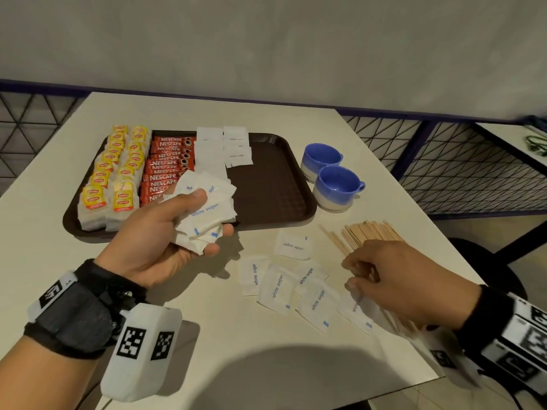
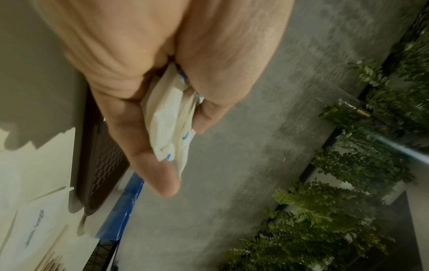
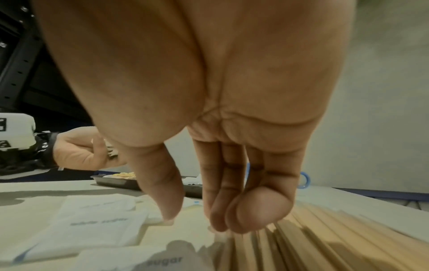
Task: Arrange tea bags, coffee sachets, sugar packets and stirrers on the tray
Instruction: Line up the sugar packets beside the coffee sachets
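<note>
A brown tray [image 1: 266, 184] holds rows of yellow-tagged tea bags [image 1: 109, 179], red coffee sachets [image 1: 168, 170] and some white sugar packets [image 1: 236, 149]. My left hand [image 1: 204, 223] [image 2: 183, 155] grips a crumpled bunch of sugar packets [image 1: 210, 199] [image 2: 169, 124] over the tray's near edge. Several loose sugar packets [image 1: 278, 287] lie on the table in front of the tray. My right hand [image 1: 349, 273] [image 3: 195, 221] hangs palm down over them, fingers pointing down beside the pile of wooden stirrers [image 1: 370, 232] [image 3: 290, 247], holding nothing.
Two blue and white cups [image 1: 322, 158] [image 1: 337, 184] stand on the table right of the tray. The tray's right half is bare. A black wire fence [image 1: 461, 173] runs behind the table, whose right edge is close to the stirrers.
</note>
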### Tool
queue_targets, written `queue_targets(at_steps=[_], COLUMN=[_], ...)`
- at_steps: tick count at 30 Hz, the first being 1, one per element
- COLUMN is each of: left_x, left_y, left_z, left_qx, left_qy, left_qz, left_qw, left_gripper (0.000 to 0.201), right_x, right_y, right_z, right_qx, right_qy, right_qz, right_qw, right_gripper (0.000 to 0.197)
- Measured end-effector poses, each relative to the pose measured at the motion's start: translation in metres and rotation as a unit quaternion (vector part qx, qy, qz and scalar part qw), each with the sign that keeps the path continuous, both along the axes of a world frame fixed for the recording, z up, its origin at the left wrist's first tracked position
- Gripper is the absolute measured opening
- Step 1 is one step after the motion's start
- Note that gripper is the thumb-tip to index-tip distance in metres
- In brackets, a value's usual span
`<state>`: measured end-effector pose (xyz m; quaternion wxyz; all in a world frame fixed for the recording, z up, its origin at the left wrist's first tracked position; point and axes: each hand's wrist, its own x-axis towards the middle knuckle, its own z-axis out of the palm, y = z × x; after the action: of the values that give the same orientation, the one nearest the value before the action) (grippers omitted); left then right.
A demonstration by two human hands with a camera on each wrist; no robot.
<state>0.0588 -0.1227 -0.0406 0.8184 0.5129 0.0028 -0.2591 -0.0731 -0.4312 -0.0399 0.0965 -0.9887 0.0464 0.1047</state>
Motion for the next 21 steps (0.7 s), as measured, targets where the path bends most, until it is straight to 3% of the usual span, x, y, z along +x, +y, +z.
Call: queue_targets(at_steps=[4, 7, 12, 16, 21], left_x=[0.001, 0.002, 0.003, 0.004, 0.003], left_y=[0.000, 0.000, 0.000, 0.000, 0.001], left_z=[0.000, -0.002, -0.003, -0.005, -0.004], left_qx=[0.002, 0.004, 0.008, 0.005, 0.001], left_qy=[0.007, 0.006, 0.005, 0.003, 0.001], left_qz=[0.008, 0.004, 0.003, -0.003, -0.003], left_qw=[1.000, 1.000, 1.000, 1.000, 1.000], left_gripper=[0.025, 0.027, 0.029, 0.036, 0.041], right_x=[0.005, 0.000, -0.018, -0.009, 0.005], right_y=[0.001, 0.009, 0.022, 0.038, 0.062], right_z=[0.000, 0.008, 0.016, 0.014, 0.016], right_qx=[-0.037, 0.008, 0.014, 0.039, 0.107], right_qy=[0.008, 0.014, 0.121, 0.096, 0.047], right_qz=[0.008, 0.021, 0.059, 0.075, 0.070], right_qw=[0.999, 1.000, 0.991, 0.992, 0.991], right_gripper=[0.026, 0.028, 0.047, 0.055, 0.044])
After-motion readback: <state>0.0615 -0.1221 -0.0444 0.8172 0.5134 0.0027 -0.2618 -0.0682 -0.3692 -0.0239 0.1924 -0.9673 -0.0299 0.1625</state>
